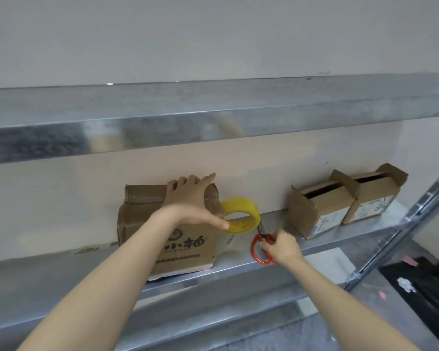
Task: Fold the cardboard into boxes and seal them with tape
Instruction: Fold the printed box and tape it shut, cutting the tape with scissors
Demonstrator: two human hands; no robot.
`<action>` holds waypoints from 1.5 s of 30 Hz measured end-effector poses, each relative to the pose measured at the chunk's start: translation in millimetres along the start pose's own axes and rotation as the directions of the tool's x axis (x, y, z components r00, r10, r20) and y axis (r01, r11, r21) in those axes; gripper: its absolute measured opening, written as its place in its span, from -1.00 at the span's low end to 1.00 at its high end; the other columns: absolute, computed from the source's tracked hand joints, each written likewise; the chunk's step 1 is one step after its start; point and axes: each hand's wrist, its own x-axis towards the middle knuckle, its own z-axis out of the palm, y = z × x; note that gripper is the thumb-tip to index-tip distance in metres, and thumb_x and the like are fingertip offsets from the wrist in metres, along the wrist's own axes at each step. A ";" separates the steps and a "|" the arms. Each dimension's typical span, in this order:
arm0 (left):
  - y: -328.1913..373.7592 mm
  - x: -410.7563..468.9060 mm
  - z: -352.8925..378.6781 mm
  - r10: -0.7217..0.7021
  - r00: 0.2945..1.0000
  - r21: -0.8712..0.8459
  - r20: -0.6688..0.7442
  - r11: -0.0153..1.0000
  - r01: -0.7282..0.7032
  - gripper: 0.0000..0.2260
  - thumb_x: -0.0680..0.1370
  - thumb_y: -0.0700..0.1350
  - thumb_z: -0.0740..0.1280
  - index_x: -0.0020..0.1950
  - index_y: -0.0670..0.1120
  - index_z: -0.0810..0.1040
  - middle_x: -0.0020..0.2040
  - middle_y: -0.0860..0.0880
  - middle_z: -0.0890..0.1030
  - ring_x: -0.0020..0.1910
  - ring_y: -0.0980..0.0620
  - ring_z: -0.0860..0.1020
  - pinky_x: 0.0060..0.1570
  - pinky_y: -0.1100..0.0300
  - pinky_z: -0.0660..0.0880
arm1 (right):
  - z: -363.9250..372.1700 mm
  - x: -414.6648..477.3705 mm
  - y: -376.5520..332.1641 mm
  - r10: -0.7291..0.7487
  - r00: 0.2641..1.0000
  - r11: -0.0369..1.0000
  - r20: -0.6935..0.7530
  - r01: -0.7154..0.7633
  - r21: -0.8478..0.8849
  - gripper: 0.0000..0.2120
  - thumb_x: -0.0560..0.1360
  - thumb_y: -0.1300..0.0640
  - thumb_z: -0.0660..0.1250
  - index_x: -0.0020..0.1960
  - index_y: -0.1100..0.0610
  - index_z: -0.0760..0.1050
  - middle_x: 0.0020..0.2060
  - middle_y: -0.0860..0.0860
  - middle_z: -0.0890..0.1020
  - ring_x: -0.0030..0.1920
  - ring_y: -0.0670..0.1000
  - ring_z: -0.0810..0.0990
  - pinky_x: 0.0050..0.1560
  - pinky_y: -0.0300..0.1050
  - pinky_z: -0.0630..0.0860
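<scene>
Fingers [205, 180] of left hand [188, 201] press flat on box [137, 219]; right hand [280, 247] grips scissors [253, 249].

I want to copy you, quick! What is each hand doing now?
Left hand: open, pressing the box top.
Right hand: holding the red scissors.

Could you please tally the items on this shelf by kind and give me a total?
Cardboard boxes: 3, the large box under the left hand and two small boxes with raised flaps to the right.
Tape rolls: 1, the yellow tape roll beside the large box.
Scissors: 1, the red-handled scissors gripped by the right hand.
Total: 5.
</scene>
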 end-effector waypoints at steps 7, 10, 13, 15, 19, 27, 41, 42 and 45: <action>2.2 3.8 12.1 -0.043 0.998 -0.104 -0.051 0.994 0.038 0.12 0.08 0.52 0.40 0.53 0.26 0.00 0.49 0.03 0.22 0.49 -0.06 0.13 0.44 -0.01 0.02 | 0.7 6.8 -15.8 0.022 0.999 0.940 0.029 -0.011 -0.342 -0.64 0.57 -0.02 0.26 0.25 0.18 0.47 0.24 0.13 0.55 0.26 0.18 0.54 0.14 -0.03 0.50; -2.0 1.6 12.6 -0.048 0.999 -0.088 0.008 0.995 0.049 0.10 0.15 0.64 0.16 0.57 0.18 -0.04 0.56 0.06 0.10 0.55 -0.02 0.02 0.51 -0.05 -0.08 | -7.2 9.6 -13.9 0.068 0.996 0.940 0.065 -0.042 -0.339 -0.66 0.53 0.03 0.31 0.22 0.21 0.50 0.22 0.15 0.57 0.25 0.19 0.54 0.12 -0.06 0.51; -2.4 1.8 14.8 -0.049 0.998 -0.128 -0.025 0.991 0.046 -0.12 0.39 0.54 -0.01 0.59 0.09 0.03 0.58 0.07 0.10 0.55 0.03 0.04 0.52 0.00 -0.08 | -19.3 16.7 -6.8 0.105 0.982 0.978 0.154 -0.074 -0.195 -0.67 0.49 0.01 0.35 0.09 0.25 0.55 0.07 0.15 0.64 0.10 0.17 0.62 -0.04 -0.10 0.50; -5.9 4.0 16.8 -0.067 0.989 -0.194 -0.133 0.980 0.040 -0.28 0.51 0.40 0.11 0.55 0.02 0.18 0.54 0.03 0.24 0.51 -0.01 0.19 0.49 0.05 0.09 | -31.8 20.0 -0.4 0.104 0.981 0.994 0.161 -0.105 -0.003 -0.65 0.47 -0.07 0.39 -0.04 0.25 0.55 -0.15 0.13 0.63 -0.13 0.14 0.62 -0.20 -0.08 0.49; -12.6 7.0 18.8 -0.095 0.967 -0.269 -0.237 0.963 0.028 -0.55 0.59 0.13 0.23 0.42 -0.06 0.42 0.37 -0.02 0.45 0.34 -0.04 0.41 0.32 0.09 0.32 | -65.5 15.1 0.7 0.071 0.997 0.963 -0.019 -0.064 0.260 -0.60 0.45 -0.14 0.40 -0.28 0.20 0.50 -0.33 0.14 0.56 -0.25 0.12 0.54 -0.24 -0.12 0.42; -14.3 14.7 21.0 -0.091 0.970 -0.226 -0.225 0.973 0.039 -0.67 0.67 -0.04 0.11 0.39 -0.09 0.42 0.33 -0.09 0.49 0.29 -0.12 0.43 0.28 0.05 0.35 | -106.6 -41.8 -68.1 -0.280 0.893 0.629 0.352 -0.107 0.770 -0.70 0.53 -0.05 0.32 -0.25 0.11 0.41 -0.46 0.06 0.42 -0.54 -0.01 0.41 -0.54 -0.25 0.29; -6.4 7.8 19.6 -0.082 0.975 -0.204 -0.206 0.978 0.039 -0.63 0.69 -0.05 0.04 0.51 0.03 0.26 0.47 -0.01 0.37 0.45 -0.05 0.31 0.48 0.03 0.10 | -71.4 -70.9 -47.3 -0.373 0.519 0.663 0.769 -0.430 0.613 -0.54 0.43 -0.27 0.32 -0.30 0.11 0.34 -0.37 0.04 0.34 -0.39 -0.02 0.27 -0.44 -0.22 0.22; -6.7 7.2 19.9 -0.077 0.975 -0.206 -0.210 0.978 0.033 -0.63 0.68 -0.05 0.04 0.50 0.03 0.28 0.47 0.00 0.38 0.44 -0.05 0.32 0.48 0.01 0.12 | -70.6 -71.0 -47.1 -0.365 0.526 0.662 0.768 -0.433 0.612 -0.54 0.43 -0.27 0.32 -0.31 0.11 0.35 -0.37 0.04 0.34 -0.39 -0.02 0.27 -0.45 -0.22 0.23; -7.7 5.8 21.2 -0.045 0.976 -0.199 -0.211 0.980 0.003 -0.65 0.68 -0.03 0.04 0.46 0.05 0.34 0.44 0.03 0.42 0.41 -0.02 0.35 0.46 -0.01 0.15 | -66.6 -67.1 -50.0 -0.350 0.557 0.648 0.753 -0.437 0.624 -0.53 0.41 -0.28 0.32 -0.34 0.11 0.36 -0.38 0.04 0.34 -0.40 -0.02 0.26 -0.48 -0.22 0.23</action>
